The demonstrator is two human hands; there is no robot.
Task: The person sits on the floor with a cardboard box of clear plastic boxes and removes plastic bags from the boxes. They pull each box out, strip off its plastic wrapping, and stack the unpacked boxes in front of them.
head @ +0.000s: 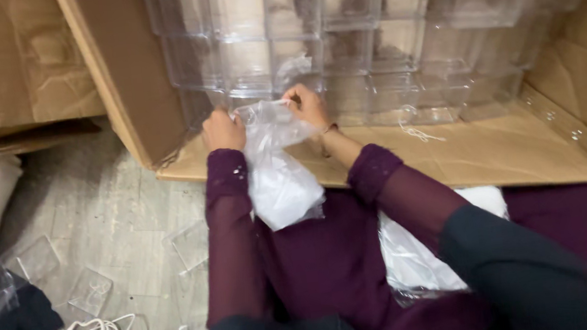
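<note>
Both my hands, left hand (222, 130) and right hand (307, 106), fingers closed on clear plastic bag (277, 167) mouth, over lap before cardboard box (455, 157). Keep grip even; spread mouth gently.

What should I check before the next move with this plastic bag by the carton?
1. Left hand has a grip on the clear plastic bag: ok.
2. Right hand has a grip on the bag's top edge: ok.
3. Bag's contents: white, kind cannot tell.
4. Clear plastic boxes stacked in rows inside the open cardboard carton: ok.
5. Loose clear lids lying on the floor beside the knee: not ok, underfoot.
6. Bag's mouth open: cannot tell.
</note>
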